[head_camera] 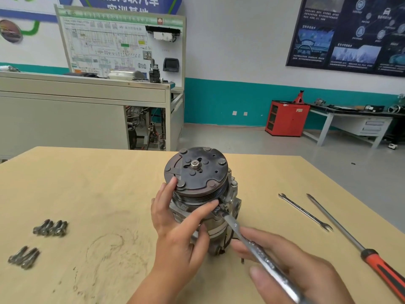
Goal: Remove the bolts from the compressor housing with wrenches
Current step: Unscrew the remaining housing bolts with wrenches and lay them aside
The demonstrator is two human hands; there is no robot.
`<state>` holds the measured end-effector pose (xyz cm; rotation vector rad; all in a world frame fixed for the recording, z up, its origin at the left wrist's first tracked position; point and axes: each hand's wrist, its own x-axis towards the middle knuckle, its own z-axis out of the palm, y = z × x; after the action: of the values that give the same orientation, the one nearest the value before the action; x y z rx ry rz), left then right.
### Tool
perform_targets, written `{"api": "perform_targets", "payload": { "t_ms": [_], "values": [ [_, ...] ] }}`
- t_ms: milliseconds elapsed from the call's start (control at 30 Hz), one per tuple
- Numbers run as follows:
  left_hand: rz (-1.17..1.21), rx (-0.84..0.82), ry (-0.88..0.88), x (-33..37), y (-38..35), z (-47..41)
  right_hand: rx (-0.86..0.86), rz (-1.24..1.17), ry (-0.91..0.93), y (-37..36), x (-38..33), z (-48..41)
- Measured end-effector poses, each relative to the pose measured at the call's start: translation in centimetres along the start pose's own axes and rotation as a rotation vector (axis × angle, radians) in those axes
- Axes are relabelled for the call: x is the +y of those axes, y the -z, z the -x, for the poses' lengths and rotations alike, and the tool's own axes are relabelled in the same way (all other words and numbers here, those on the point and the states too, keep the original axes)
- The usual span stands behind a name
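A metal compressor (197, 178) stands upright on the wooden table (98, 194), its dark round clutch plate on top. My left hand (177, 224) wraps the housing below the pulley, thumb reaching across the front. My right hand (289, 266) grips the shaft of a silver wrench (252, 242). The wrench head sits on a bolt (219, 210) at the housing's right front, just under the pulley. Two small heaps of loose bolts lie at the table's left, one (51, 228) farther back and one (24, 257) nearer me.
A second open-ended wrench (304, 212) and a long screwdriver with a red and black handle (359, 246) lie on the table to the right. Beyond the table stand a grey training bench (87, 110), a red cabinet (287, 118) and a workbench (350, 119).
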<state>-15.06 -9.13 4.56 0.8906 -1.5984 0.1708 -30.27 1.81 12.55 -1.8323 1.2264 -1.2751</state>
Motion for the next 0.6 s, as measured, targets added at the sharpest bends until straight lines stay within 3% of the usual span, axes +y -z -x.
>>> {"api": "perform_targets", "payload": {
  "t_ms": [133,233,333,500,600],
  "values": [
    [0.043,-0.012,0.042,0.4,0.0,0.1,0.109,-0.286,0.063,0.4,0.3,-2.2],
    [0.071,0.000,0.042,0.5,0.0,0.1,0.306,-0.237,0.138,-0.1,1.5,-5.4],
    [0.102,0.012,0.031,0.5,0.1,0.2,0.400,-0.260,0.084,-0.2,2.8,-9.2],
    [0.124,0.014,0.023,0.7,0.2,0.1,0.206,-0.267,-0.116,0.2,4.5,-13.6],
    [0.128,0.005,0.024,0.7,0.3,0.0,0.112,-0.524,-0.127,0.6,4.3,-13.3]
  ]
}}
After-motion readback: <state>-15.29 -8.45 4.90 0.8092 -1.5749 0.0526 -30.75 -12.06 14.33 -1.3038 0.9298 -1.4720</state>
